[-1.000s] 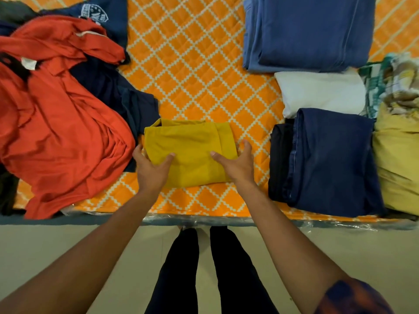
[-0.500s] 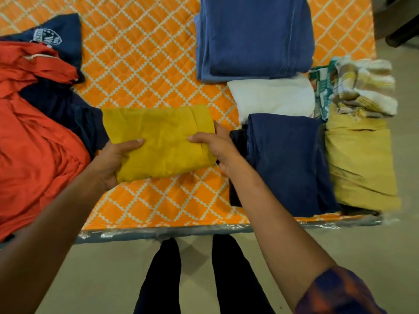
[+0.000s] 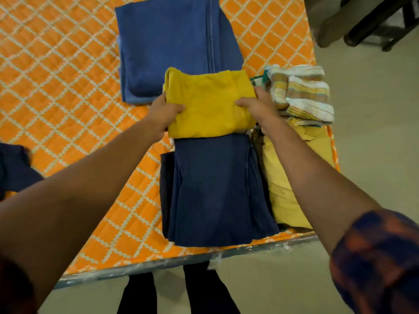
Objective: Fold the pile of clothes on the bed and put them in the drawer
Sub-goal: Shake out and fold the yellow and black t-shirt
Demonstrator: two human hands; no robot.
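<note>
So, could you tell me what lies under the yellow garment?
The yellow garment overlaps the edges of the blue cloth beyond and the navy cloth nearer; anything directly beneath is covered.

Both hands hold a folded mustard-yellow garment (image 3: 209, 103) over the folded stacks.
Left hand (image 3: 163, 112) and right hand (image 3: 257, 106) grip its side edges, between the folded blue denim (image 3: 176, 41) and folded navy cloth (image 3: 215, 189) on the orange quilted bed (image 3: 56, 87).

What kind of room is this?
Probably a bedroom: a bed with an orange quilted cover, folded blue jeans lying on it, and the left hand and right hand holding a folded yellow garment.
</note>
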